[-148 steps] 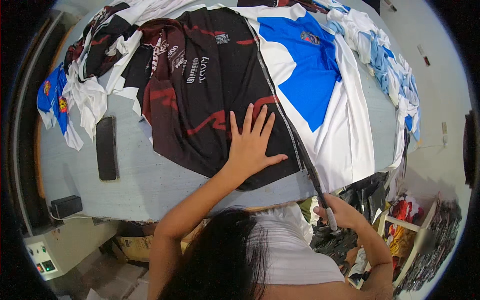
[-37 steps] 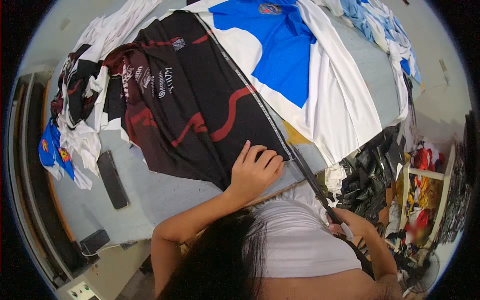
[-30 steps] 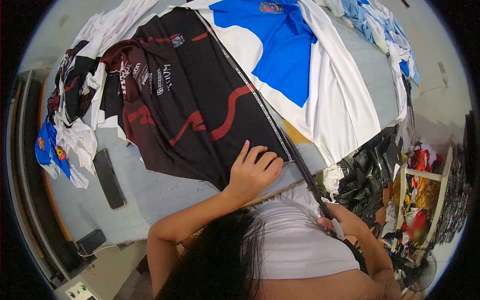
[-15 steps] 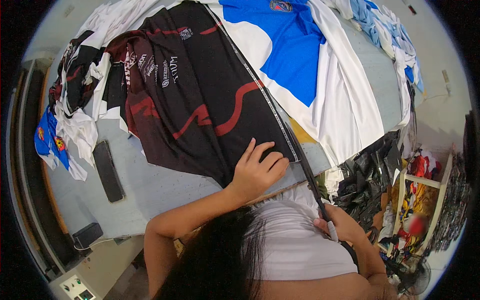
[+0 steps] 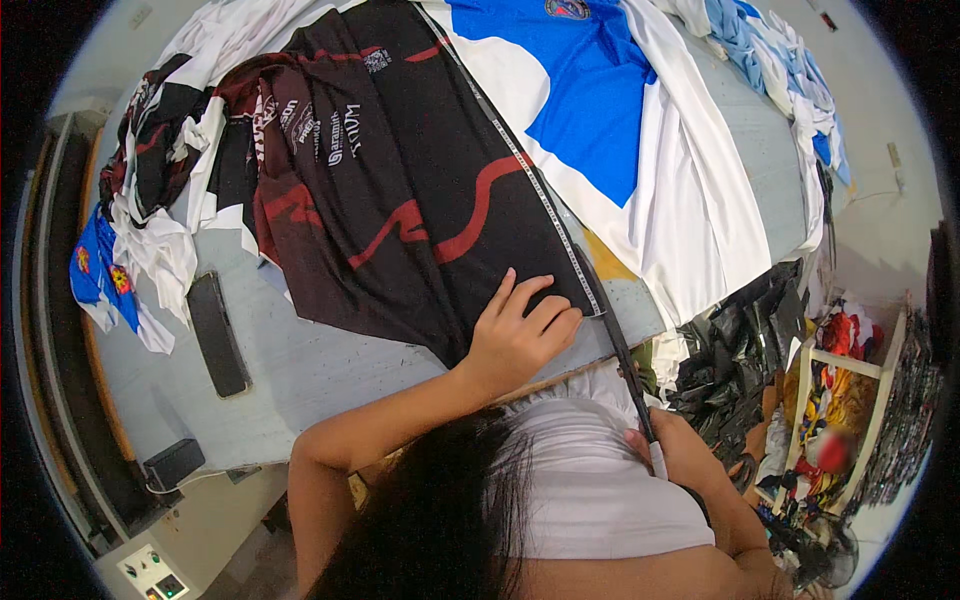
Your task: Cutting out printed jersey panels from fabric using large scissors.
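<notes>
A black and dark-maroon printed fabric piece (image 5: 400, 200) with wavy red lines lies across the table in front of me. A narrow white printed edge runs down its right side. Near the lower corner, my left hand (image 5: 515, 335) lies on the cloth with its fingers apart and slightly bent. Lower right, my right hand (image 5: 680, 450) is closed round the near end of a long, narrow black strip (image 5: 622, 360). That strip stretches from the fabric's right edge over the table edge and ends pale at my fingers. Whether it is cloth cannot be made out.
Blue and white fabric (image 5: 590, 110) lies right of the black piece. A dark rectangular bar (image 5: 218, 335) and a small black box (image 5: 174, 464) are on the left of the table (image 5: 270, 400). Crumpled garments (image 5: 150, 240) lie far left. Black plastic (image 5: 740, 340) and a shelf (image 5: 850, 365) stand right.
The view has shifted very slightly. My left hand remains on the cloth, and my right hand still grips the black strip at nearly the same place.
</notes>
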Demonstrator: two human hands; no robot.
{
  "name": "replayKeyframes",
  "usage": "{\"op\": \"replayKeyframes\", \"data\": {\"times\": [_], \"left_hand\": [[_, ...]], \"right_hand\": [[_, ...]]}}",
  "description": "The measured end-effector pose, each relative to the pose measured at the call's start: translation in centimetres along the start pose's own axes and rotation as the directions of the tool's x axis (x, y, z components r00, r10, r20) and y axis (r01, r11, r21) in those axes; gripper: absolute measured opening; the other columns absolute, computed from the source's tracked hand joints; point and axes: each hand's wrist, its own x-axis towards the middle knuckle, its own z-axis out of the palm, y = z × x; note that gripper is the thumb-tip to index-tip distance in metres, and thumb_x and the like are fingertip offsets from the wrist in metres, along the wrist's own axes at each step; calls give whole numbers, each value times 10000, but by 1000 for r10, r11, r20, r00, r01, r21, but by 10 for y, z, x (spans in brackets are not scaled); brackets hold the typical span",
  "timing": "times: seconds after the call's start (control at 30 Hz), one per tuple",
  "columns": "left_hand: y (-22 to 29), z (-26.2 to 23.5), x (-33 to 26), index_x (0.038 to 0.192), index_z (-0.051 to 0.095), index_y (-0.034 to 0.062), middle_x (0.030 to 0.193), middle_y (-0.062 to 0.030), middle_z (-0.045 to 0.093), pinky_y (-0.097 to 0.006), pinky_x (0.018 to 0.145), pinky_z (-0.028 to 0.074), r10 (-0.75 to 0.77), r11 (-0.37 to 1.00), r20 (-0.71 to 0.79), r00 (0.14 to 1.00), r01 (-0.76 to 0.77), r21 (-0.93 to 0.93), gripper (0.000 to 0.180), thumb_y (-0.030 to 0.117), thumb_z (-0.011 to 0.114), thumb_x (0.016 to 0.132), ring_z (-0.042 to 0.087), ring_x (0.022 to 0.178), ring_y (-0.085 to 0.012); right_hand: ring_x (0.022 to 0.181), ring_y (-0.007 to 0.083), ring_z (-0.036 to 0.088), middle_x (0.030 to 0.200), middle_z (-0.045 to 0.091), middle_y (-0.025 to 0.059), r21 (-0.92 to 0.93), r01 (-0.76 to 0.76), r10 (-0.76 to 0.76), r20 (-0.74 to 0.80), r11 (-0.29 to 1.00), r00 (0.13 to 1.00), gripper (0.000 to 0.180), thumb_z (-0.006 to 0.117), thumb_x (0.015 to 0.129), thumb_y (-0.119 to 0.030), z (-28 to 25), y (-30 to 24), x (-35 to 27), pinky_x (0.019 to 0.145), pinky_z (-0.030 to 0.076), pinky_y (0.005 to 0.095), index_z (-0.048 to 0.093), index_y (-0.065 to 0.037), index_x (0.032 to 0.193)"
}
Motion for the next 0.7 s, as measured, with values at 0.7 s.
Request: {"op": "replayKeyframes", "data": {"times": [0.7], "left_hand": [[-94, -22, 80, 1233, 495, 40, 1285, -134, 466, -415, 999, 336, -203, 974, 99, 974, 211, -86, 547, 285, 664, 773, 416, 1181, -321]], "right_hand": [[568, 136, 596, 682, 565, 94, 245, 9, -60, 203, 969, 977, 471, 578, 867, -419, -66, -26, 58, 508, 467, 260, 510, 47, 878]]}}
